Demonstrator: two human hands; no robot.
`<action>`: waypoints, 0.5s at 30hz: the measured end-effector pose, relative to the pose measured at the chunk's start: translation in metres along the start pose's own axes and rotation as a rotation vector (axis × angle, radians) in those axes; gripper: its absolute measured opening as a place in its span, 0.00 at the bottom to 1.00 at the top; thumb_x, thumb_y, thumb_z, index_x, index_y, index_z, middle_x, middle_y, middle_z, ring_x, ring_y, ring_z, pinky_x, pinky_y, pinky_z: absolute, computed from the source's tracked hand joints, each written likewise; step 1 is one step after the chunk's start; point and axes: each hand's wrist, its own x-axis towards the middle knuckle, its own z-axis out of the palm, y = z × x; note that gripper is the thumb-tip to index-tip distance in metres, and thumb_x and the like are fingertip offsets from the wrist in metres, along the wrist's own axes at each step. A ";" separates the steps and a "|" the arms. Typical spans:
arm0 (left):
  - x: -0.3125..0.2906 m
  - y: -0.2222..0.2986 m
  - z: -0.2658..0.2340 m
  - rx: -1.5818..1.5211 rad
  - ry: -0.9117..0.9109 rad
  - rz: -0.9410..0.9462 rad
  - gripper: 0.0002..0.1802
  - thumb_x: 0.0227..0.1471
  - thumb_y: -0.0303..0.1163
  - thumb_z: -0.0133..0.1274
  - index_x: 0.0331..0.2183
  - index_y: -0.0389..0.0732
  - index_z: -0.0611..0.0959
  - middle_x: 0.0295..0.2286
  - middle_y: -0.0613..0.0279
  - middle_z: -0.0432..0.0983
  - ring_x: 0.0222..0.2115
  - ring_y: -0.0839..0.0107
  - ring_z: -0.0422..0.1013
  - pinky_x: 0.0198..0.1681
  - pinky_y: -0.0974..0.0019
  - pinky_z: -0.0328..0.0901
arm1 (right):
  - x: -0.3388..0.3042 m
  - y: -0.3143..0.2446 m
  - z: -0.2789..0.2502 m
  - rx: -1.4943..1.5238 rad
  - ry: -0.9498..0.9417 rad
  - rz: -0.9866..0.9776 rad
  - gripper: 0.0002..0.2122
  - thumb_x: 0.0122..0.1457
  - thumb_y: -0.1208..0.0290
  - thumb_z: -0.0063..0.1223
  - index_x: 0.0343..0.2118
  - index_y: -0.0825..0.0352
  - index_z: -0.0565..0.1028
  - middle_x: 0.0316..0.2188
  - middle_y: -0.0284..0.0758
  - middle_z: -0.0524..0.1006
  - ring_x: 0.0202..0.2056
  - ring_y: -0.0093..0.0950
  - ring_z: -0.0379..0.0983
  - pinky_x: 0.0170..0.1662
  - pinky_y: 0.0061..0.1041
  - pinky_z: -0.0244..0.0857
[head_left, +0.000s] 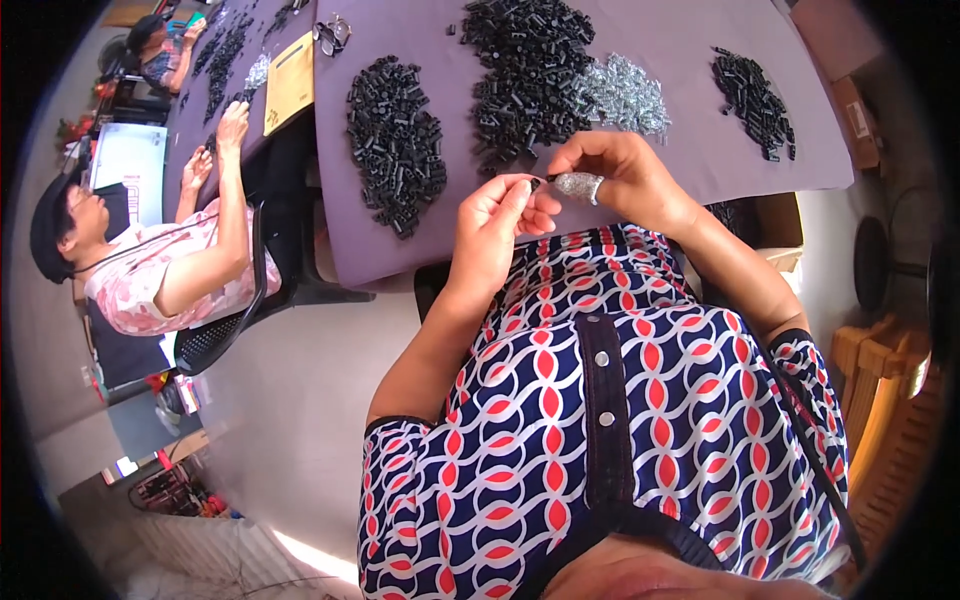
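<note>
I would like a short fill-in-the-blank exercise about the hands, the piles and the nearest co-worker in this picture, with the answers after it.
1. The small part at the fingertips of the left hand is coloured ____.
2. The right hand wears a finger cover whose colour is ____.
3. In the picture, the heap of clear pieces lies against the ____ side of the large black pile.
4. The nearest co-worker sits on the picture's ____ side.

Missing words: black; silver; right; left.

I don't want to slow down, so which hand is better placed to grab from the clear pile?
Probably your right hand: it is nearer the clear pile than your left hand. Small black parts show in both hands, so neither looks free.
</note>
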 end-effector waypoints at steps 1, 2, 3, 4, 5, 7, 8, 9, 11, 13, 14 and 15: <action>0.000 0.002 0.002 0.044 0.006 0.008 0.14 0.67 0.35 0.44 0.42 0.35 0.78 0.30 0.57 0.81 0.26 0.75 0.74 0.34 0.72 0.70 | 0.000 0.003 0.000 0.016 0.012 -0.011 0.06 0.58 0.86 0.52 0.38 0.73 0.75 0.32 0.30 0.78 0.36 0.18 0.75 0.44 0.20 0.69; -0.002 0.001 0.003 0.057 0.014 0.037 0.14 0.67 0.35 0.44 0.42 0.35 0.78 0.29 0.58 0.80 0.25 0.76 0.74 0.33 0.73 0.70 | -0.001 0.002 0.000 0.018 0.013 -0.007 0.06 0.58 0.86 0.52 0.38 0.73 0.75 0.32 0.30 0.78 0.36 0.18 0.75 0.44 0.20 0.69; -0.004 0.001 0.006 0.071 0.021 0.066 0.14 0.67 0.36 0.44 0.41 0.35 0.79 0.29 0.59 0.80 0.25 0.77 0.74 0.33 0.73 0.70 | -0.002 0.000 -0.001 0.039 -0.002 0.007 0.07 0.58 0.86 0.52 0.39 0.73 0.75 0.32 0.30 0.78 0.36 0.18 0.75 0.43 0.20 0.69; -0.006 0.003 0.009 0.102 0.024 0.078 0.15 0.68 0.36 0.43 0.40 0.35 0.79 0.28 0.60 0.80 0.25 0.78 0.73 0.32 0.74 0.70 | -0.003 -0.001 -0.001 0.059 -0.017 0.020 0.07 0.58 0.86 0.52 0.39 0.73 0.75 0.33 0.30 0.78 0.36 0.18 0.74 0.42 0.20 0.69; -0.005 0.003 0.008 0.126 0.028 0.080 0.15 0.68 0.36 0.43 0.40 0.35 0.79 0.28 0.61 0.79 0.24 0.78 0.73 0.32 0.74 0.70 | -0.003 0.000 -0.004 0.059 -0.044 0.069 0.08 0.57 0.86 0.52 0.40 0.73 0.75 0.33 0.30 0.78 0.36 0.17 0.74 0.41 0.19 0.69; -0.005 0.002 0.011 0.170 0.049 0.107 0.15 0.68 0.36 0.43 0.39 0.34 0.78 0.26 0.63 0.78 0.23 0.80 0.71 0.31 0.75 0.68 | -0.002 0.000 -0.003 0.073 -0.024 0.084 0.08 0.57 0.86 0.52 0.40 0.73 0.75 0.33 0.30 0.78 0.36 0.17 0.74 0.41 0.19 0.69; -0.005 0.001 0.011 0.170 0.047 0.106 0.15 0.68 0.36 0.43 0.39 0.34 0.78 0.26 0.63 0.78 0.23 0.80 0.71 0.31 0.75 0.68 | -0.004 0.000 -0.002 0.089 -0.002 0.105 0.08 0.57 0.87 0.52 0.40 0.74 0.74 0.32 0.30 0.78 0.35 0.17 0.73 0.40 0.19 0.68; -0.005 0.000 0.011 0.219 0.046 0.126 0.15 0.68 0.36 0.43 0.38 0.34 0.78 0.25 0.64 0.78 0.23 0.81 0.70 0.30 0.75 0.68 | -0.005 0.000 0.000 0.089 0.001 0.106 0.08 0.57 0.87 0.52 0.40 0.74 0.74 0.32 0.30 0.78 0.35 0.17 0.73 0.40 0.19 0.68; -0.005 -0.001 0.013 0.268 0.043 0.140 0.15 0.68 0.36 0.44 0.38 0.34 0.79 0.24 0.65 0.77 0.22 0.81 0.69 0.29 0.76 0.67 | -0.007 0.000 0.005 0.003 -0.014 0.021 0.08 0.57 0.87 0.53 0.40 0.74 0.74 0.31 0.29 0.77 0.35 0.16 0.72 0.40 0.19 0.68; -0.006 0.000 0.016 0.353 0.045 0.190 0.15 0.67 0.36 0.44 0.36 0.35 0.79 0.23 0.66 0.77 0.22 0.82 0.68 0.27 0.76 0.65 | -0.009 -0.003 0.010 -0.020 -0.026 0.012 0.09 0.57 0.86 0.54 0.40 0.74 0.74 0.29 0.28 0.76 0.34 0.16 0.72 0.39 0.19 0.68; -0.005 0.001 0.018 0.361 0.057 0.185 0.15 0.67 0.35 0.45 0.35 0.34 0.80 0.23 0.67 0.76 0.21 0.83 0.68 0.27 0.76 0.65 | -0.009 -0.005 0.010 -0.094 -0.008 0.004 0.08 0.56 0.85 0.55 0.40 0.73 0.74 0.28 0.28 0.76 0.33 0.16 0.72 0.39 0.19 0.68; -0.004 0.000 0.018 0.358 0.050 0.181 0.15 0.67 0.35 0.45 0.35 0.34 0.80 0.22 0.67 0.77 0.21 0.83 0.68 0.27 0.76 0.65 | -0.008 -0.007 0.011 -0.168 0.009 -0.004 0.08 0.56 0.85 0.56 0.39 0.73 0.74 0.28 0.28 0.77 0.32 0.16 0.72 0.38 0.19 0.68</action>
